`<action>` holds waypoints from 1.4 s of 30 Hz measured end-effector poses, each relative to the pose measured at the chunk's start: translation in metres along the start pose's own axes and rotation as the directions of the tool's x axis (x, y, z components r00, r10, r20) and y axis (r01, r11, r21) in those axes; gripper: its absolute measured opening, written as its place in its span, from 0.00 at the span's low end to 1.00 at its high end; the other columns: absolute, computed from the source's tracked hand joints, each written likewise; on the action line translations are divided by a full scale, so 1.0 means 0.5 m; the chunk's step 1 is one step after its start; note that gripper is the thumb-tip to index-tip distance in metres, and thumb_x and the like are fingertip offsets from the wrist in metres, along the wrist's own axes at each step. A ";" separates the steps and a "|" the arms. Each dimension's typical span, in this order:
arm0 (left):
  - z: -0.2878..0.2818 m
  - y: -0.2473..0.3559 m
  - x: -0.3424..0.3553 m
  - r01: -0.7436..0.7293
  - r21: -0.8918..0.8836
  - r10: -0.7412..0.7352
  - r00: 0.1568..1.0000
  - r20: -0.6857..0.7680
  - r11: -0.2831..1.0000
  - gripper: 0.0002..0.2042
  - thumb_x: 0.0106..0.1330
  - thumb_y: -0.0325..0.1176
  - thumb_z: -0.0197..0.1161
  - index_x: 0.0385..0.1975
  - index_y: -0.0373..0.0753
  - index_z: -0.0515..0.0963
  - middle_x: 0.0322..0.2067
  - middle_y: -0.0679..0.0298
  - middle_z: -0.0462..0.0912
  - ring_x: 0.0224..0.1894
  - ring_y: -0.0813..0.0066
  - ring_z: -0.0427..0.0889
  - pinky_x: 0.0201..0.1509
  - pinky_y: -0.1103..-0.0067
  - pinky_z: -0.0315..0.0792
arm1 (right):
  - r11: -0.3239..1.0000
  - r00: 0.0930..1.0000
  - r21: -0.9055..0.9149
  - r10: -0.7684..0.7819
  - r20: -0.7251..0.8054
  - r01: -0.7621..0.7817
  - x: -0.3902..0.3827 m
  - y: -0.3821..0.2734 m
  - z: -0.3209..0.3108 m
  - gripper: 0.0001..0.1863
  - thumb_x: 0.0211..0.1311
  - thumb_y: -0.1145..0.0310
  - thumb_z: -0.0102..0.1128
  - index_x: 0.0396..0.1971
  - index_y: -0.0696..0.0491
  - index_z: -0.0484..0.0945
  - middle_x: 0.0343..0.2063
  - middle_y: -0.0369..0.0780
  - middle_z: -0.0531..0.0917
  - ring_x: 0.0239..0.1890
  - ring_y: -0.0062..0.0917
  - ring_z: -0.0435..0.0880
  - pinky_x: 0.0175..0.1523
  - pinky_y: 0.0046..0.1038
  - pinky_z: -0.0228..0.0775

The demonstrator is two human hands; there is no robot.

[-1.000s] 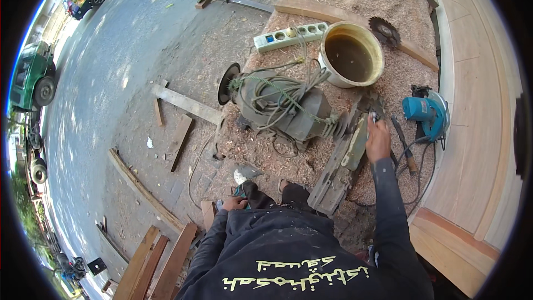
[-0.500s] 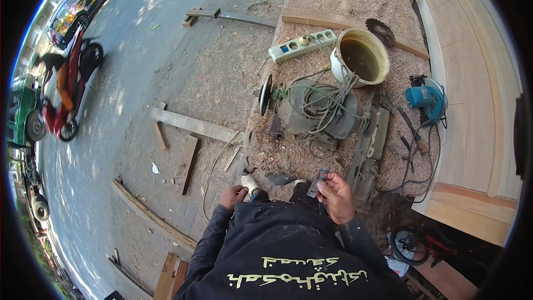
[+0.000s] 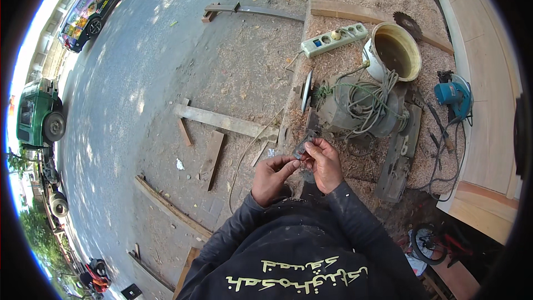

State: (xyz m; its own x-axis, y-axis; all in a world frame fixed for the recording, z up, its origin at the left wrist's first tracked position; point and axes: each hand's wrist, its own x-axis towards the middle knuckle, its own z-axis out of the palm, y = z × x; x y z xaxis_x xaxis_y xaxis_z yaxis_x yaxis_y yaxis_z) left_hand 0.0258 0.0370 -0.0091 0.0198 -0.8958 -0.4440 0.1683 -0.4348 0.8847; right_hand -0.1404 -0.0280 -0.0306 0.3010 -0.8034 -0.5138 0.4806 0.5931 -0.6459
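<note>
Both of my hands meet in front of my body, over the near side of the motor grinder. My right hand pinches a small, flat, dark grey metal piece between thumb and fingers. The thumb and forefinger of my left hand close at its lower end. Just beyond them stands the grey motor, with a coil of cable piled on top. On its left side a round disc shows edge-on, close to the metal piece but apart from it.
Behind the motor are a power strip and a bucket of murky water. A circular saw blade lies past it. At right sits a blue power tool beside wooden panels. Wood pieces lie left, by the road.
My left hand has risen from my lap to the metal piece. My right hand has carried the piece forward and left, toward the disc. The view has shifted; the passing motorbike has moved away.
</note>
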 end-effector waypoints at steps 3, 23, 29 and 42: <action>-0.002 0.006 0.011 0.003 -0.012 -0.004 0.997 -0.075 1.000 0.12 0.72 0.35 0.70 0.43 0.30 0.86 0.30 0.70 0.84 0.32 0.86 0.76 0.37 0.83 0.70 | 1.000 0.999 0.000 0.025 0.021 -0.025 0.005 0.003 0.003 0.07 0.72 0.71 0.64 0.45 0.53 0.76 0.34 0.34 0.85 0.31 0.14 0.82 0.33 0.17 0.66; -0.029 0.024 -0.023 -0.101 0.434 0.093 0.995 0.039 0.895 0.10 0.72 0.34 0.69 0.38 0.31 0.84 0.30 0.71 0.84 0.33 0.85 0.77 0.38 0.83 0.72 | 0.756 0.961 -0.645 0.085 0.264 0.110 -0.012 -0.060 -0.022 0.12 0.72 0.66 0.68 0.39 0.62 0.86 0.27 0.33 0.87 0.30 0.14 0.82 0.37 0.22 0.74; -0.055 -0.013 -0.031 0.036 0.111 -0.035 0.999 -0.011 0.993 0.09 0.71 0.33 0.69 0.41 0.33 0.83 0.30 0.72 0.83 0.31 0.87 0.75 0.36 0.83 0.69 | 0.835 0.950 -0.528 0.272 0.152 -0.155 -0.033 -0.054 -0.025 0.21 0.77 0.54 0.61 0.39 0.60 0.84 0.28 0.39 0.87 0.27 0.17 0.84 0.34 0.22 0.77; -0.074 -0.030 -0.004 0.132 -0.228 -0.138 0.990 -0.010 0.965 0.07 0.73 0.31 0.67 0.39 0.32 0.84 0.27 0.70 0.82 0.28 0.84 0.75 0.35 0.82 0.69 | 0.948 0.952 -0.301 0.182 0.248 -0.103 -0.047 -0.050 -0.007 0.14 0.78 0.64 0.58 0.48 0.61 0.80 0.41 0.45 0.89 0.40 0.22 0.87 0.48 0.25 0.77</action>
State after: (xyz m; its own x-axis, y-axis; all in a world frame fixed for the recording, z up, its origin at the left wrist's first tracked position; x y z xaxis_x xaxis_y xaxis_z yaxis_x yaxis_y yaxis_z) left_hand 0.0599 0.0489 -0.0269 0.0061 -0.8262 -0.5634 0.3899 -0.5168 0.7621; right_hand -0.1626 -0.0238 -0.0044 0.5780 -0.6694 -0.4667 0.1770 0.6611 -0.7291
